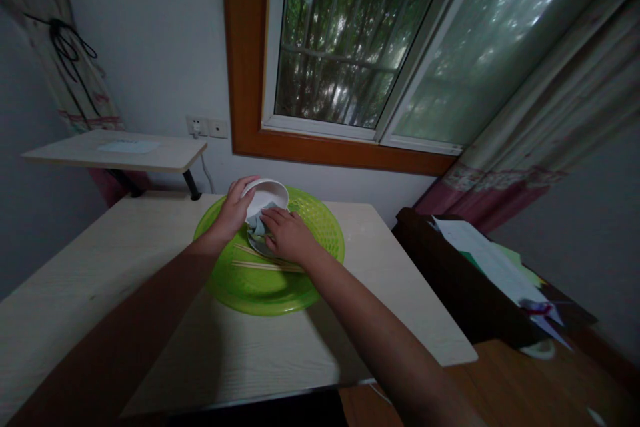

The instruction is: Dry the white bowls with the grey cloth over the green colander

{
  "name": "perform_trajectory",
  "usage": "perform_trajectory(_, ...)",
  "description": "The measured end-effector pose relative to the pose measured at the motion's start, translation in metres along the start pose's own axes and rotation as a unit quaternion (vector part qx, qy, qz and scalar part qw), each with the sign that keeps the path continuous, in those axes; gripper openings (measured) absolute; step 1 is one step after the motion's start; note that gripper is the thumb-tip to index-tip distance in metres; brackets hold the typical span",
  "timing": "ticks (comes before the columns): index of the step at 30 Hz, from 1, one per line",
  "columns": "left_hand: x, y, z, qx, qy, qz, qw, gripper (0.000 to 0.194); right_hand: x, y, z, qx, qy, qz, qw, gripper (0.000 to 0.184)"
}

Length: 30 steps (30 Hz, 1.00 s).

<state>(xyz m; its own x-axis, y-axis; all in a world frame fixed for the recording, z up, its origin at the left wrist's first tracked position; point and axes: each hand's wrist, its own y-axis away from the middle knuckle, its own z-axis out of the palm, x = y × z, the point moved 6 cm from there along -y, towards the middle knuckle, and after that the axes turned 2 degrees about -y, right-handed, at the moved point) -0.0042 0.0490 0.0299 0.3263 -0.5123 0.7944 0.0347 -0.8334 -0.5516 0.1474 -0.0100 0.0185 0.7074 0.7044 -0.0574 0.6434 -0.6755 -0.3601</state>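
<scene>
A white bowl point(269, 191) is tilted over the green plastic basket point(270, 303), its opening turned toward me. My left hand point(236, 205) grips the bowl by its left side. Against the bowl's lower rim, my right hand point(286, 232) presses a grey-green cloth point(257, 225), fingers closed on it. Below the cloth a greyish round dish point(260, 247) shows in part; my right hand covers the rest. Pale chopsticks point(255, 265) lie in the basket just in front of the dish, their right ends partly behind my right wrist.
The basket stands on a pale wooden table point(270, 353). A raised shelf point(130, 159) with a paper on it stands at the back left. Right of the table, papers point(480, 253) lie on a dark brown piece of furniture point(435, 273). A window point(345, 40) is behind.
</scene>
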Motion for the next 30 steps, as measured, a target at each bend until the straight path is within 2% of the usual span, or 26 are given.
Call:
perform_trajectory(13,0.0037,0.0013,0.0012,-0.005,-0.018,0.007,1.0,0.036,0.0008,-0.0024,0.0002,-0.011,-0.014,0.004,1.0,0.047)
perform_trajectory(21,0.0045,0.0007,0.0004,0.0,-0.015,0.013,1.0,0.036,0.0025,0.0005,0.0044,-0.012,-0.016,-0.003,1.0,0.057)
perform_trajectory(30,0.0056,0.0015,0.0021,-0.009,-0.033,0.012,0.999,0.037,0.0015,-0.0019,0.0018,-0.019,-0.025,0.008,0.999,0.051)
